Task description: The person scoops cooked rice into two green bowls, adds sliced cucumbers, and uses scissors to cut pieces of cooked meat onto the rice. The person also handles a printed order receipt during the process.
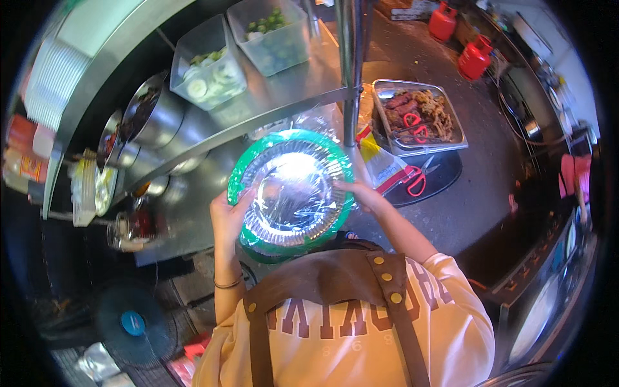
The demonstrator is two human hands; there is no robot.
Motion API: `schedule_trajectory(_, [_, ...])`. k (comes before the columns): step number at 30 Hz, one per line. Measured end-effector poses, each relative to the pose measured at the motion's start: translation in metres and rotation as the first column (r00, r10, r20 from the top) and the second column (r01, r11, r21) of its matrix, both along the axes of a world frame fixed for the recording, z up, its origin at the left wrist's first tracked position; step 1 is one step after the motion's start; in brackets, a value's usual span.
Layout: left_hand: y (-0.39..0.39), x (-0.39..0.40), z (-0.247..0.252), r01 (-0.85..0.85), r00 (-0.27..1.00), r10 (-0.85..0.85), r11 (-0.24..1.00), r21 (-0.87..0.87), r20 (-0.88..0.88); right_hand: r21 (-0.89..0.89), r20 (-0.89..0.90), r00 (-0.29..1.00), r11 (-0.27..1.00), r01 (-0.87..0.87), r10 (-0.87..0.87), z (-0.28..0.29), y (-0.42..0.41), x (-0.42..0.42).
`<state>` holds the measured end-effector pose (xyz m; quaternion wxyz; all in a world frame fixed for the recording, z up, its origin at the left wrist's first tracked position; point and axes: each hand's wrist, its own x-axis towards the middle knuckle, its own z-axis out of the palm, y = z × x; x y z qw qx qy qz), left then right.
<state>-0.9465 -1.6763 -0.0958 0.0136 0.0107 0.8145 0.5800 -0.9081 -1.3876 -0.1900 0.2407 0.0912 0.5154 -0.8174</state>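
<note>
In front of my apron I hold a round, shiny, foil-like plate or stack of plates [295,193] with a fluted silver edge and a broad green rim. Clear plastic film covers it and glares in the light. My left hand [231,213] grips its left rim, thumb on top. On the right side, my right hand [365,196] grasps the rim, its thumb over the film. The fingers beneath are hidden. Just beyond my right hand lie red-handled scissors [416,181] and a yellow, white and red plastic bag [387,164] bearing writing.
A metal tray [464,144] of cooked meat with red-handled utensils stands right of a steel post [350,72]. Clear tubs [205,92] of cut vegetables sit on the steel shelf [271,109]. A pot [162,118] is at left, a fan [135,324] lower left, red gas cylinders [475,58] far right.
</note>
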Motion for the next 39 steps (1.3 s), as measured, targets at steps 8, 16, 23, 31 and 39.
schedule_trajectory(8, [-0.023,-0.007,0.034,0.192,0.868,-0.382,0.848,-0.494,-0.317,-0.046,-0.26,0.963,0.995,-0.084,0.069,-0.066,-0.054,-0.004])
schedule_trajectory(16, [-0.011,-0.036,0.06,0.584,0.404,-0.877,0.466,-0.665,-0.259,-0.135,-0.742,0.604,0.947,0.291,-0.292,-0.068,-0.091,-0.007])
schedule_trajectory(23, [0.041,-0.042,0.081,0.808,0.213,-0.919,0.356,-0.469,-0.332,-0.578,-0.433,0.667,0.755,0.309,-0.606,-0.059,-0.053,0.064])
schedule_trajectory(31, [0.16,0.041,0.057,0.979,0.203,-0.967,0.197,0.059,-0.152,0.001,-0.169,0.213,0.216,0.976,-0.962,0.02,-0.031,0.285])
schedule_trajectory(39, [0.317,0.214,-0.026,0.793,-0.174,-0.967,-0.026,0.609,0.185,-0.07,-0.094,-0.292,-0.286,0.956,-0.952,0.037,-0.009,0.474])
